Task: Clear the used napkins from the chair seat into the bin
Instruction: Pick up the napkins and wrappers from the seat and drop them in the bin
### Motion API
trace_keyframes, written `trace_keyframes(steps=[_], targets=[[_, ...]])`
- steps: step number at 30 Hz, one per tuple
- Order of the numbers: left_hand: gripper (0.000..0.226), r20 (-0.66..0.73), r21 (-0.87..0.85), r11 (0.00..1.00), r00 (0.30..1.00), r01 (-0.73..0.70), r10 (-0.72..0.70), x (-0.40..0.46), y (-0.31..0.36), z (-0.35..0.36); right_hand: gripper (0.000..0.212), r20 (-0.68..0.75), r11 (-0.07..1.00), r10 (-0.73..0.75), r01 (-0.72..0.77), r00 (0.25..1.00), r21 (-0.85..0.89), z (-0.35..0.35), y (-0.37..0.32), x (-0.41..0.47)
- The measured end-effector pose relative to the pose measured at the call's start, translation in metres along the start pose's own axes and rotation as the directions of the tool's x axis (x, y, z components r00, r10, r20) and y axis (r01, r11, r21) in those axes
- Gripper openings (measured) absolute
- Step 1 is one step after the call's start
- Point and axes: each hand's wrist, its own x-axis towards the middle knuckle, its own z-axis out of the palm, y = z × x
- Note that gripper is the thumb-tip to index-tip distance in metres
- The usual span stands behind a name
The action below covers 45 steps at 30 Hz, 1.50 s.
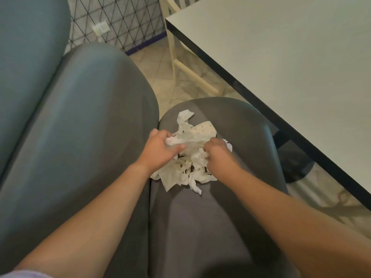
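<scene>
White crumpled napkins (188,163) lie in a loose heap on the grey chair seat (230,207), roughly in the middle of its far half, with a dotted piece (204,128) sticking out on the far side and a few twisted strips trailing toward the person. Both hands are down in the pile. The left hand (160,150) has its fingers curled around a twisted length of paper at the heap's left edge; the right hand (217,150) is closed into the paper on the right edge, knuckles up, though how much it has caught underneath cannot be seen.

The heap runs longest from the far tip near the seat's front curve back toward the person, and the two hands sit on either side of that line, about level with each other, so neither is clearer nearer. Most of the loose paper lies on the near side of both fists, below the wrists, and one far scrap (184,115) lies beyond them. By my reckoning the gather is only part done: the hands would need to draw together and sweep those near strips in before lifting, or bits will drop back on the seat.

No bin shows anywhere in view. A second grey seat (80,117) sits touching on the left, and a pale table (281,57) stands to the right.
</scene>
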Motion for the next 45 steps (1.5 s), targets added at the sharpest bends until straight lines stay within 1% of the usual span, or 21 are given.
trace_keyframes(steps=[1,3,5,7,11,13,14,16,18,20,21,24,26,29,30,32,35,39,41,43,45], targets=[[0.023,-0.005,0.044,0.999,1.0,-0.023,0.024,-0.004,-0.001,-0.002,0.033,-0.002,1.0,0.002,-0.002,1.0,0.01,0.001,-0.001,-0.004],[0.02,-0.033,0.049,0.997,0.997,-0.066,0.067,-0.01,-0.003,-0.002,0.036,-0.017,1.0,0.002,-0.001,1.0,0.023,0.002,-0.002,-0.01],[0.007,-0.023,-0.091,0.996,1.0,-0.012,0.01,-0.016,-0.003,0.0,0.037,-0.037,1.0,0.003,-0.002,0.999,0.026,0.003,-0.003,-0.018],[0.013,0.045,-0.24,0.965,0.995,0.101,-0.093,-0.025,0.002,0.002,0.037,-0.041,0.999,-0.004,0.005,0.999,0.032,0.002,-0.002,-0.026],[0.034,0.135,-0.407,0.899,0.984,0.16,-0.114,-0.04,0.01,0.005,0.033,-0.049,0.998,-0.007,0.01,0.999,0.057,-0.003,0.002,-0.041],[0.017,0.142,-0.494,0.851,0.982,0.178,-0.123,-0.051,0.014,0.006,0.032,-0.053,0.998,-0.004,0.007,0.999,0.066,-0.005,0.003,-0.047],[0.012,0.124,-0.491,0.853,0.983,0.176,-0.132,-0.059,0.017,0.006,0.032,-0.055,0.998,-0.003,0.007,0.998,0.07,-0.006,0.003,-0.053],[0.022,0.062,-0.381,0.912,0.988,0.153,-0.14,-0.069,0.016,0.007,0.032,-0.065,0.998,-0.014,0.018,0.998,0.067,-0.007,0.003,-0.062],[0.022,0.032,-0.31,0.939,0.989,0.146,-0.143,-0.08,0.019,0.007,0.032,-0.083,0.997,-0.021,0.026,0.996,0.068,-0.01,0.002,-0.075],[0.014,0.062,-0.404,0.9,0.987,0.162,-0.15,-0.093,0.026,0.008,0.032,-0.105,0.997,-0.025,0.033,0.994,0.073,-0.01,0.002,-0.091],[0.017,0.074,-0.434,0.884,0.985,0.175,-0.159,-0.099,0.03,0.008,0.032,-0.113,0.997,-0.023,0.032,0.993,0.074,-0.01,0.003,-0.1],[0.023,0.102,-0.417,0.893,0.985,0.167,-0.136,-0.117,0.046,0.015,0.028,-0.129,0.996,-0.015,0.026,0.991,0.084,-0.013,0.006,-0.13],[0.01,0.171,-0.435,0.886,0.981,0.16,-0.094,-0.135,0.063,0.026,0.024,-0.14,0.995,0.023,-0.009,0.99,0.1,-0.019,0.014,-0.16],[0.041,0.264,-0.414,0.896,0.963,0.162,-0.053,-0.151,0.076,0.038,0.025,-0.127,0.995,0.04,-0.028,0.991,0.094,-0.028,0.019,-0.191],[0.042,0.312,-0.366,0.918,0.949,0.152,-0.033,-0.161,0.084,0.046,0.026,-0.116,0.993,0.069,-0.057,0.991,0.1,-0.031,0.024,-0.21],[0.027,0.39,-0.294,0.949,0.921,0.118,0.007,-0.18,0.097,0.063,0.027,-0.111,0.988,0.111,-0.097,0.988,0.12,-0.037,0.034,-0.238],[0.022,0.506,-0.188,0.979,0.862,0.074,0.032,-0.209,0.123,0.093,0.028,-0.118,0.977,0.184,-0.168,0.976,0.132,-0.045,0.053,-0.279],[0.006,0.543,0.009,0.986,0.829,-0.167,0.135,-0.238,0.163,0.129,0.023,-0.196,0.954,0.263,-0.224,0.945,0.2,-0.053,0.079,-0.322],[0.019,0.558,0.068,0.967,0.813,-0.247,0.168,-0.253,0.179,0.148,0.019,-0.208,0.941,0.299,-0.252,0.931,0.226,-0.054,0.096,-0.346],[0.035,0.613,0.073,0.955,0.768,-0.288,0.185,-0.269,0.192,0.167,0.018,-0.205,0.93,0.33,-0.28,0.921,0.24,-0.053,0.115,-0.372],[0.046,0.678,0.02,0.98,0.723,-0.2,0.133,-0.288,0.203,0.187,0.019,-0.202,0.914,0.366,-0.31,0.908,0.263,-0.05,0.134,-0.402]])
